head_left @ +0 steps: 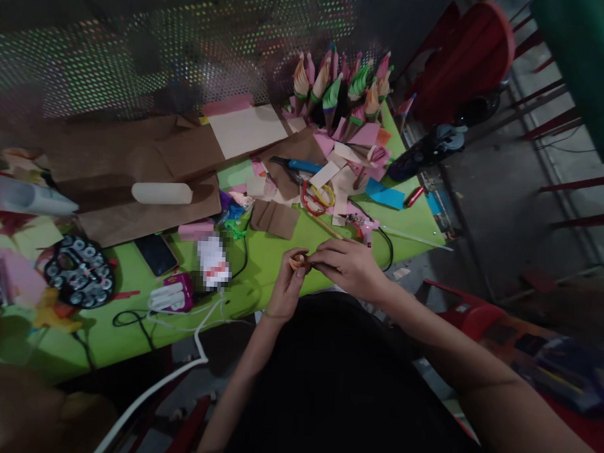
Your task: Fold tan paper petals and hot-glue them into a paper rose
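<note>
My left hand (285,291) is closed around a small orange and brown paper cone (298,261), held just off the table's near edge. My right hand (351,265) reaches in from the right, its fingertips pinched on the cone's brown side. Fingers hide part of the cone. Beyond my hands lie brown card pieces (275,218), scissors (317,199) with red and yellow handles, and a pink glue gun (366,228). Finished-looking paper ice cream cones (332,94) in orange, green and pink stand clustered at the far right corner.
The green table (259,281) also carries a blue cutter (304,166), a white roll (162,193), a phone (155,254) and paper scraps. A white cable (202,335) hangs over the near edge. Red chairs (469,67) stand to the right.
</note>
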Action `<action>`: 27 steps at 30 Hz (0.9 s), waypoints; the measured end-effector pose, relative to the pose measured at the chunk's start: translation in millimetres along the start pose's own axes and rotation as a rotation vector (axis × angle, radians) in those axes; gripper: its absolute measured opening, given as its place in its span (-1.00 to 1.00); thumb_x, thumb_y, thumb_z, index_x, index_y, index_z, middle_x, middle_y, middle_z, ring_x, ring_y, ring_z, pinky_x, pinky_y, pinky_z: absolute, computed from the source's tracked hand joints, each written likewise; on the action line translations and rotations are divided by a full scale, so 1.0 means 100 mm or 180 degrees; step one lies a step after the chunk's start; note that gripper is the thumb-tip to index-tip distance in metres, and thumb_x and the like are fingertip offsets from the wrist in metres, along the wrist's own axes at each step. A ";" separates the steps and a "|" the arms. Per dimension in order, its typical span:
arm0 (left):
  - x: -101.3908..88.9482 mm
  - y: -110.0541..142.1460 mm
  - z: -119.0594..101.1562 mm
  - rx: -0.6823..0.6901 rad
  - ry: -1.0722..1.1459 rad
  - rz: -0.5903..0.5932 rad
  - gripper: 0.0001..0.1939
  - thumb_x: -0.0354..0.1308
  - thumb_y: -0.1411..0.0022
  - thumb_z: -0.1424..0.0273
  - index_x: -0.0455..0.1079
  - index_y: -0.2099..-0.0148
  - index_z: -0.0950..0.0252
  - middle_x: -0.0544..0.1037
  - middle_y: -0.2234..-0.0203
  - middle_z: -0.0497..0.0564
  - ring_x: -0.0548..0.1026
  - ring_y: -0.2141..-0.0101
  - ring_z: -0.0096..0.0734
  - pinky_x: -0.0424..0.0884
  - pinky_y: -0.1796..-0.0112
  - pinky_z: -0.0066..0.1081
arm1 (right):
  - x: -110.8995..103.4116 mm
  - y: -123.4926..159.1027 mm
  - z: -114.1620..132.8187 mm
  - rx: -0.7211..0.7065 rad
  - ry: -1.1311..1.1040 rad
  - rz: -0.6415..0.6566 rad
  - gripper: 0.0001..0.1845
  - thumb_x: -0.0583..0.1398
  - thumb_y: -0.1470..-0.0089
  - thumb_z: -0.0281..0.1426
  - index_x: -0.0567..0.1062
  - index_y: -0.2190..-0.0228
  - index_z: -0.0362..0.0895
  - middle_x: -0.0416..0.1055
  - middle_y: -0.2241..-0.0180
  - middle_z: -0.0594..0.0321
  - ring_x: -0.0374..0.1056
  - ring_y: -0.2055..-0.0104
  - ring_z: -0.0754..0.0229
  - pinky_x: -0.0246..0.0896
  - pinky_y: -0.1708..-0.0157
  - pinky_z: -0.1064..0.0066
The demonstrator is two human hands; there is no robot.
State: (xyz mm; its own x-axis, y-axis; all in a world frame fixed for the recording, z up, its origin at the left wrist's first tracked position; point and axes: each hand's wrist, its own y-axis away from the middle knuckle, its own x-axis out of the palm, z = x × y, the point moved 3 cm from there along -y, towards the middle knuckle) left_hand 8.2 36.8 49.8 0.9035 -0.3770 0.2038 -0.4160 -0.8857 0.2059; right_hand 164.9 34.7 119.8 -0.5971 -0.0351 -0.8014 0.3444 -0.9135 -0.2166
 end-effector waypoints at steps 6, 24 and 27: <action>0.00 0.00 0.01 0.0086 0.0012 0.0005 -0.53 0.04 -0.31 -0.01 0.29 -0.07 0.20 0.35 0.08 0.06 0.38 0.12 -0.33 0.41 0.05 -0.30 | -0.02 -0.02 0.05 -0.0216 0.0080 -0.0038 -0.75 0.08 -0.29 -0.46 0.58 0.25 -0.09 0.53 0.32 0.19 0.43 0.32 0.23 0.15 0.34 0.40; -0.02 0.04 0.12 0.0287 0.0007 0.0018 -0.48 0.10 -0.26 -0.03 0.24 -0.10 0.20 0.34 0.08 0.08 0.34 0.04 -0.21 0.30 -0.04 -0.19 | 0.06 0.00 0.11 0.0631 -0.0396 -0.0247 -0.85 0.13 -0.26 -0.43 0.52 0.22 -0.09 0.54 0.25 0.15 0.44 0.25 0.18 0.28 0.27 0.39; -0.01 0.04 0.11 0.0421 -0.0042 -0.0124 -0.50 0.07 -0.28 -0.02 0.23 -0.09 0.19 0.33 0.17 0.04 0.34 0.17 -0.28 0.33 0.06 -0.24 | 0.01 0.04 0.13 0.1001 -0.0676 -0.0603 -0.92 0.17 -0.22 -0.42 0.50 0.27 -0.09 0.53 0.30 0.20 0.39 0.38 0.23 0.26 0.39 0.43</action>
State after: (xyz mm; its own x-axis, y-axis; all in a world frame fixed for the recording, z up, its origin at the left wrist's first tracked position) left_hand 6.8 30.5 39.5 0.9203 -0.3444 0.1853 -0.3643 -0.9274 0.0853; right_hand 156.4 25.8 125.2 -0.7760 0.0928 -0.6239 -0.0041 -0.9898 -0.1421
